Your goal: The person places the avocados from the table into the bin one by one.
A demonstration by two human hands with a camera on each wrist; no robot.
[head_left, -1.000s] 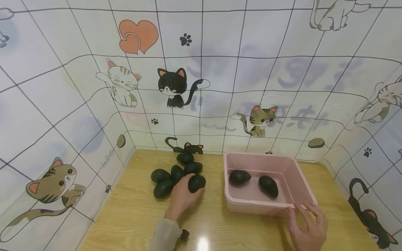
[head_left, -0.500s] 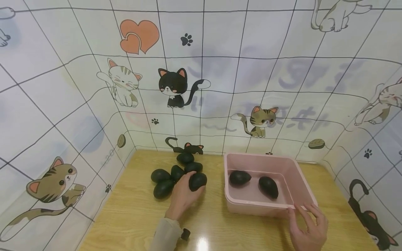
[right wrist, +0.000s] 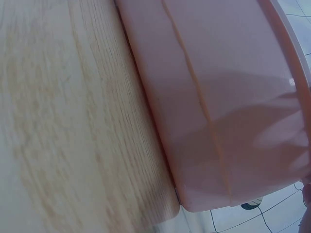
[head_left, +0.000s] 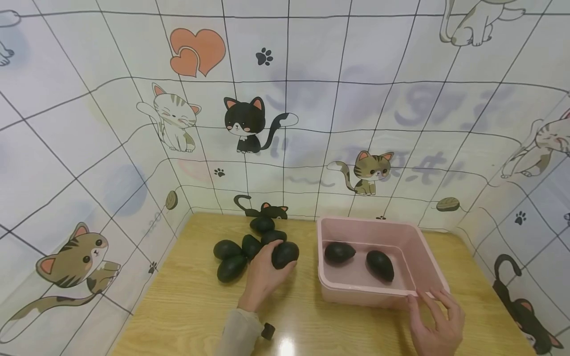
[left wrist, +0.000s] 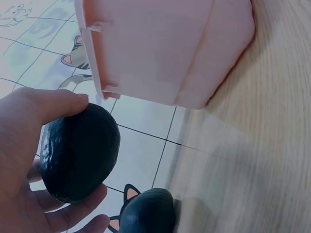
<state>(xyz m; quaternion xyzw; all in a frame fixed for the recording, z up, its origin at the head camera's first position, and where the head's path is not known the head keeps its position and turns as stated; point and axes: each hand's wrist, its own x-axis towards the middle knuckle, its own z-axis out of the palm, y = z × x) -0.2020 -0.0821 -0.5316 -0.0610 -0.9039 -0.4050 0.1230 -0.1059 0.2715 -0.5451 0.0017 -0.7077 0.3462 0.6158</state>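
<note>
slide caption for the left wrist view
Left hand gripping a dark avocado near a pink bin, with a second avocado on the table.

Head view: bright, even light, white glare toward the near edge of the tabletop (head_left: 329, 326); right wrist view: dimmer, soft shadows lie across the pink box (right wrist: 233, 126).

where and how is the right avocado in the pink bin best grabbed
Probably around its plump middle, from above: the right avocado lies on its side, apart from the left avocado, and the walls of the pink bin likely hinder side approaches.
</note>
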